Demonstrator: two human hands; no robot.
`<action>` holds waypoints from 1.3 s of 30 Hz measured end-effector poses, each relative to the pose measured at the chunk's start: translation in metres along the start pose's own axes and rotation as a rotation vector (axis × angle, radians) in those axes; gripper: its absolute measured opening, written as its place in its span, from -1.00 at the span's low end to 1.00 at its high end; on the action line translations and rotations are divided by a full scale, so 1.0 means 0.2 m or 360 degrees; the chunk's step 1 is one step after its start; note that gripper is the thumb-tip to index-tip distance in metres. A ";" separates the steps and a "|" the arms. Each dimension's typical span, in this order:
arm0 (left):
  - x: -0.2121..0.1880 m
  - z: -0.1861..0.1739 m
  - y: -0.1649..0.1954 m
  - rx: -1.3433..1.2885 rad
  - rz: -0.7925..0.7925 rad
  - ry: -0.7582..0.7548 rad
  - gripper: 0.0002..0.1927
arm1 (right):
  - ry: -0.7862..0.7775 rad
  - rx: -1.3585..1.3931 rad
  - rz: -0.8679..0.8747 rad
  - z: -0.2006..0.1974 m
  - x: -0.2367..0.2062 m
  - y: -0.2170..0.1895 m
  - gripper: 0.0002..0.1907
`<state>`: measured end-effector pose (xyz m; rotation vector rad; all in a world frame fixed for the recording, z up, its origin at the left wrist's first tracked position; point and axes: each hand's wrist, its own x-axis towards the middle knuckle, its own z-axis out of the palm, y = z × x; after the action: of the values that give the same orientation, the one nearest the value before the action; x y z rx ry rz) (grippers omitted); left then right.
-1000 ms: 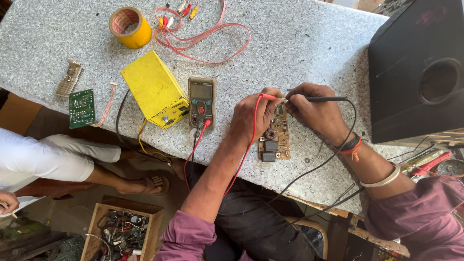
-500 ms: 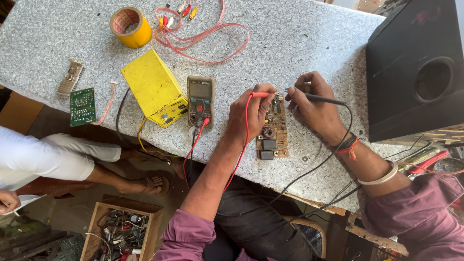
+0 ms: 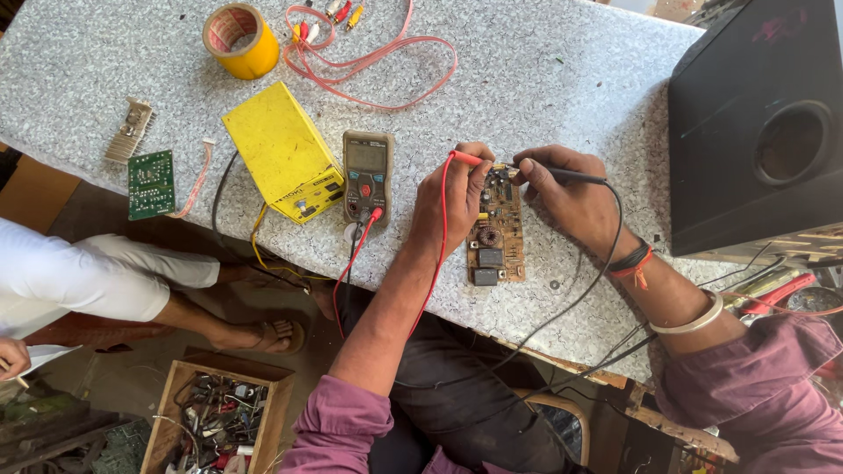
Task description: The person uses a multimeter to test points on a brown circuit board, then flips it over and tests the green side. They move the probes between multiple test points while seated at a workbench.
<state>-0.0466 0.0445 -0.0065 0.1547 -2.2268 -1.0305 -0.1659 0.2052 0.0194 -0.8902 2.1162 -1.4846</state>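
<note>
The left hand (image 3: 450, 204) has its fingers closed around a red probe (image 3: 467, 159), and the right hand (image 3: 571, 195) pinches a black probe (image 3: 575, 176) between its fingers. Both tips meet the top edge of a brown circuit board (image 3: 494, 233) lying flat on the speckled worktop (image 3: 562, 79), centre of the frame. Red and black leads run down to a multimeter (image 3: 367, 174) just left of the left hand. Beside it lies a yellow box (image 3: 279, 151). A tape roll (image 3: 239, 39) sits upper left, a black speaker (image 3: 755, 123) at the right edge.
</note>
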 end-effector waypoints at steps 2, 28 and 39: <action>0.00 0.00 0.00 0.0015 -0.0003 0.0005 -0.88 | 0.0002 0.0012 0.0012 0.00 0.00 0.00 -0.66; 0.00 -0.01 -0.01 0.0247 0.0117 -0.0003 -0.83 | 0.0036 -0.0318 -0.0147 0.03 -0.02 -0.07 -0.71; 0.01 -0.01 -0.02 0.0212 0.0021 -0.0058 -0.86 | 0.0009 -0.0462 -0.0177 0.04 0.01 -0.05 -0.63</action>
<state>-0.0469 0.0400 -0.0073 0.1811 -2.3268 -0.8844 -0.1594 0.1968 0.0253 -1.1228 2.3603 -1.2485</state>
